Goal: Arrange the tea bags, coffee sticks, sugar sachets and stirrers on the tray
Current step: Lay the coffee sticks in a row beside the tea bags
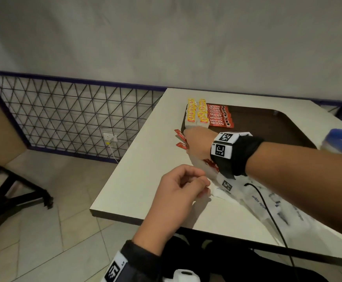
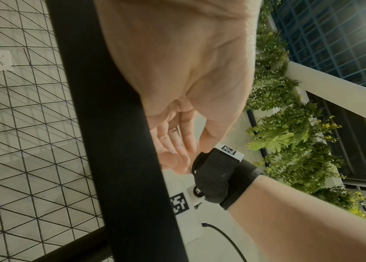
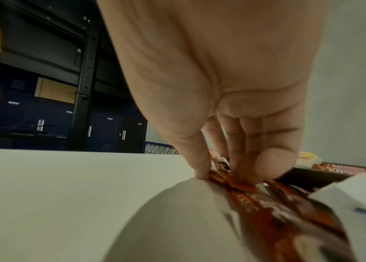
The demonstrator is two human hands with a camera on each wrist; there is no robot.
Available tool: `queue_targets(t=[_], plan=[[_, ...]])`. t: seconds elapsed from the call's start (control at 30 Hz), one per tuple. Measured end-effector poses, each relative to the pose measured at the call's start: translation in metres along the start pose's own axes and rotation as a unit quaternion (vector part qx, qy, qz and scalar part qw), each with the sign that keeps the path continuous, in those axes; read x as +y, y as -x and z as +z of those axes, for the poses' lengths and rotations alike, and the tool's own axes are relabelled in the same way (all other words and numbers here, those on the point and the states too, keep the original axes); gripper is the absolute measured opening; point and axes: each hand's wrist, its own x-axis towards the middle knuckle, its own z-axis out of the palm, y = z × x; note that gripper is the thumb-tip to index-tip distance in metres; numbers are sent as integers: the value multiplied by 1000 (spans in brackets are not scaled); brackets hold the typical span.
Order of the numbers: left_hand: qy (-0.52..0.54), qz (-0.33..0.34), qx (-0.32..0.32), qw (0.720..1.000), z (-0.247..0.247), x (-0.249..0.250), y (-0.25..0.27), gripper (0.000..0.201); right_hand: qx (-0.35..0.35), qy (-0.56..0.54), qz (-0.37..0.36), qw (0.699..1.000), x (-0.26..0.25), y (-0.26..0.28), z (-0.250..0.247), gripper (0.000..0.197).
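The tray (image 1: 288, 127) holds tea bags (image 1: 196, 115) and coffee sticks (image 1: 220, 117) at its 9 o'clock corner. The right hand (image 1: 198, 142) pinches loose coffee sticks (image 3: 240, 184); lift them flat and lay them parallel. The left hand (image 1: 178, 188) is loosely curled, empty.

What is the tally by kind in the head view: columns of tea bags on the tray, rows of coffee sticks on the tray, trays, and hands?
Tea bag columns: 2
Coffee stick row: 1
Tray: 1
Hands, left hand and right hand: 2
Total: 6
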Motion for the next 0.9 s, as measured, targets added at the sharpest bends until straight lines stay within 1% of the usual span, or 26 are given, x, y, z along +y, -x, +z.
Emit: queue_targets(t=[0.07,0.13,0.23,0.4,0.47,0.5,0.57,0.63,0.7,0.73,0.77,0.83,0.9], plan=[[3,3,1,1000,0,0,0,8,-7,26,3,1000,-9,1,0,31],[11,3,3,1000,0,0,1,7,-16,87,19,996,-19,3,-1,26],[8,8,-1,1000,0,-1,1,8,-20,133,26,991,-23,5,-1,26],[21,6,19,1000,-2,-3,-3,12,-54,142,-24,988,-31,18,-11,21],[50,-9,33,998,-1,-2,-3,13,-36,147,-45,987,-30,26,-19,17],[72,-19,36,997,0,-2,-3,13,-10,139,-50,989,-27,31,-24,13],[115,-35,38,992,0,-3,-4,23,60,74,-52,994,-19,47,-35,10],[141,-39,30,989,0,-4,-4,42,124,-31,-59,990,-14,76,-41,11],[142,-33,8,989,0,-3,-3,59,157,-120,-66,978,-12,111,-35,11],[127,-27,-7,991,0,-3,-3,64,156,-148,-71,974,-13,129,-26,12],[102,-23,-19,994,-1,-3,-2,66,145,-171,-80,971,-15,146,-16,12],[49,-26,-29,998,-1,-5,0,61,125,-211,-102,964,-16,169,7,10],[21,-19,-35,999,-1,-6,2,47,156,-248,-111,950,-11,179,24,6]])
